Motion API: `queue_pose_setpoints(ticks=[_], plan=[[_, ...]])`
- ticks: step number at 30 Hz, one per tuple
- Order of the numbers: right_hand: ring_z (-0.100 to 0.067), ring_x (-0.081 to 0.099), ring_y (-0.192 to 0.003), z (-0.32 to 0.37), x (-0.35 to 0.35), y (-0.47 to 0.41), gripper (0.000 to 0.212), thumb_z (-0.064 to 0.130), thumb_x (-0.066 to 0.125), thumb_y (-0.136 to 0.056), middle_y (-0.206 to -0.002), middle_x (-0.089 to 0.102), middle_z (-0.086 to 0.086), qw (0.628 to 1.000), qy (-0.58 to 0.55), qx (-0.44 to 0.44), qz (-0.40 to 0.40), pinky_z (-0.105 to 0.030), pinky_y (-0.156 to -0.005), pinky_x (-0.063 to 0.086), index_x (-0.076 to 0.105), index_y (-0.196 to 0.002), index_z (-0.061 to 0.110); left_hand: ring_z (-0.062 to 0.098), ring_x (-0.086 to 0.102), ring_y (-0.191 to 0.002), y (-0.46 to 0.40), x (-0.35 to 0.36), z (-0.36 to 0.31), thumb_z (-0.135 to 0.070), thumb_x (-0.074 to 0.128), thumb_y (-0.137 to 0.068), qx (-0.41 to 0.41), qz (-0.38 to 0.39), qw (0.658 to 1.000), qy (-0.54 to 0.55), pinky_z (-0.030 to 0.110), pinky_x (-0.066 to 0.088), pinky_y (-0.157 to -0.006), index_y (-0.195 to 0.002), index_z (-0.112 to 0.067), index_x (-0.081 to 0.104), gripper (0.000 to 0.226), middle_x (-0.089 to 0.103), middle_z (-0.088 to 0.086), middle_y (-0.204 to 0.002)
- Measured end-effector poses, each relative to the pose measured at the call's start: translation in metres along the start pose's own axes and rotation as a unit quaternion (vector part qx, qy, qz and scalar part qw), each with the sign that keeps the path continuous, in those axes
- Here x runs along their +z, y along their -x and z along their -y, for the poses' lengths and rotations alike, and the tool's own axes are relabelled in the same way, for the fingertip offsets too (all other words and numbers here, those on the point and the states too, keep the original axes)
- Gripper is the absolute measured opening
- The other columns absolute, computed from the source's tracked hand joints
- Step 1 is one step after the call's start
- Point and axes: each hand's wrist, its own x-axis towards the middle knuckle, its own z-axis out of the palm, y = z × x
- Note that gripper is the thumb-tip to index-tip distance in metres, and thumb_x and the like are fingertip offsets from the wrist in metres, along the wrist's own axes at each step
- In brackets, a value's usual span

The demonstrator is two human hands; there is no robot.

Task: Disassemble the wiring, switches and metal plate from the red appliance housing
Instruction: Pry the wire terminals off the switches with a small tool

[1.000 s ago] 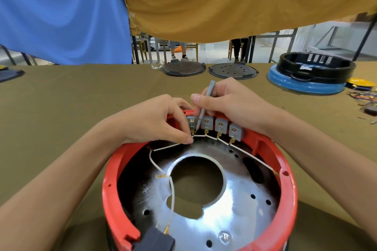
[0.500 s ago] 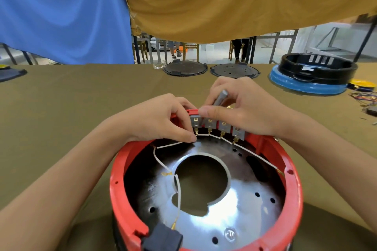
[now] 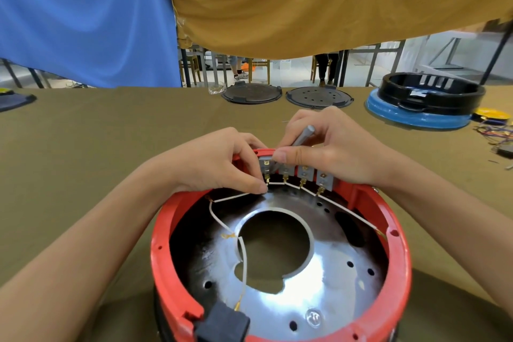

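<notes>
The round red plastic appliance housing [image 3: 280, 258] sits open side up on the olive-brown cloth-covered table [image 3: 83, 147], nearest the camera. Inside it lies the shiny metal plate [image 3: 319, 294] with a large round hole in its middle. At the housing's far rim stands a row of four small grey switches [image 3: 298, 172] with brass terminals, joined by thin white wiring [image 3: 241, 253] that runs along below them and loops down the left side to a black block at the near rim.

The right hand [image 3: 327, 147] grips a slim grey metal tool [image 3: 302, 136], thumb pressed along it, the tip angled down at the left end of the switch row; where exactly the tip touches is hidden by the thumb. Just left of that grip, the left hand [image 3: 219, 164] curls over the rim, its thumb and fingers seemingly pinching the wire at the leftmost switch terminal.

Beyond both hands lie two dark round plates [image 3: 286, 94], and far right a black ring on a blue base [image 3: 422, 103].
</notes>
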Motion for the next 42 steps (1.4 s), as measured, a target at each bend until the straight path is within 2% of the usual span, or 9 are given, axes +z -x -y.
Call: queue_pose_setpoints(ticks=[5,10,17,22,26,30,33,37,42], plan=[[-0.012,0.065,-0.083,-0.002,0.001,-0.001,0.005,0.026,0.076,-0.084,-0.077,0.066,0.013,1.0,-0.001,0.0,-0.003,-0.026,-0.073,0.052,0.079,-0.081,0.024,-0.002,0.058,-0.105,0.0,0.0,0.0,-0.029,0.082,-0.079,0.002,0.0,1.0,-0.009,0.035,0.044,-0.101,-0.073,-0.032,0.08,0.006,0.059,-0.024,-0.116],[-0.005,0.066,-0.075,-0.002,0.004,-0.004,0.013,0.026,0.07,-0.09,-0.075,0.072,0.011,0.998,-0.044,0.042,-0.004,-0.012,-0.069,0.046,0.078,-0.081,0.021,-0.004,0.056,-0.108,-0.001,0.0,0.001,-0.029,0.082,-0.079,0.002,0.0,1.0,-0.012,0.035,0.043,-0.103,-0.074,-0.031,0.08,0.006,0.058,-0.025,-0.115],[-0.025,0.067,-0.074,0.004,0.005,-0.008,0.031,0.041,0.06,-0.095,-0.07,0.068,-0.006,0.989,-0.064,0.131,-0.013,-0.032,-0.075,0.051,0.077,-0.077,0.022,-0.004,0.057,-0.11,-0.001,0.001,0.001,-0.026,0.082,-0.079,0.009,-0.003,1.0,0.001,0.03,0.043,-0.103,-0.073,-0.029,0.08,0.007,0.06,-0.022,-0.117],[-0.007,0.056,-0.061,0.006,0.005,-0.009,0.036,0.043,0.057,-0.097,-0.06,0.057,0.007,0.985,-0.075,0.158,-0.004,-0.031,-0.074,0.048,0.077,-0.077,0.02,-0.007,0.052,-0.116,-0.002,0.001,0.003,-0.029,0.081,-0.08,0.008,-0.003,1.0,-0.01,0.022,0.038,-0.104,-0.074,-0.031,0.08,0.006,0.058,-0.024,-0.119],[-0.006,0.054,-0.06,0.007,0.006,-0.007,0.037,0.041,0.054,-0.099,-0.062,0.057,0.006,0.985,-0.081,0.149,-0.015,-0.021,-0.067,0.042,0.076,-0.077,0.021,-0.006,0.053,-0.114,-0.002,0.001,0.003,-0.029,0.081,-0.08,0.015,0.0,1.0,-0.013,0.026,0.039,-0.104,-0.075,-0.03,0.08,0.005,0.059,-0.022,-0.119],[-0.015,0.057,-0.064,0.008,0.007,-0.004,0.039,0.04,0.052,-0.1,-0.065,0.06,-0.002,0.989,-0.089,0.114,-0.042,-0.024,-0.069,0.048,0.074,-0.077,0.018,-0.005,0.055,-0.11,-0.001,0.001,0.001,-0.029,0.081,-0.08,0.014,-0.001,1.0,-0.022,0.032,0.042,-0.104,-0.075,-0.032,0.08,0.006,0.059,-0.022,-0.117],[-0.01,0.057,-0.062,0.008,0.003,0.003,0.035,0.034,0.055,-0.099,-0.064,0.062,0.002,0.991,-0.081,0.086,-0.07,-0.027,-0.068,0.049,0.073,-0.078,0.014,-0.006,0.056,-0.106,-0.001,0.002,0.0,-0.031,0.081,-0.079,0.015,-0.013,0.999,-0.044,0.035,0.044,-0.102,-0.073,-0.033,0.079,0.007,0.058,-0.025,-0.116],[0.001,0.062,-0.063,0.012,-0.004,0.018,0.017,0.021,0.061,-0.097,-0.066,0.065,0.012,0.995,-0.029,0.037,-0.088,-0.009,-0.061,0.044,0.068,-0.085,0.011,-0.007,0.056,-0.103,-0.001,0.002,-0.002,-0.033,0.082,-0.077,0.029,-0.045,0.996,-0.072,0.033,0.046,-0.098,-0.071,-0.032,0.075,0.01,0.056,-0.024,-0.119],[-0.01,0.066,-0.068,0.017,-0.01,0.028,0.015,0.025,0.067,-0.092,-0.071,0.068,0.006,0.997,0.03,0.031,-0.068,-0.023,-0.065,0.051,0.069,-0.079,0.017,-0.002,0.055,-0.114,0.0,0.003,-0.002,-0.029,0.08,-0.08,0.072,-0.049,0.993,-0.078,0.029,0.043,-0.102,-0.082,-0.034,0.076,0.006,0.055,-0.021,-0.125]])
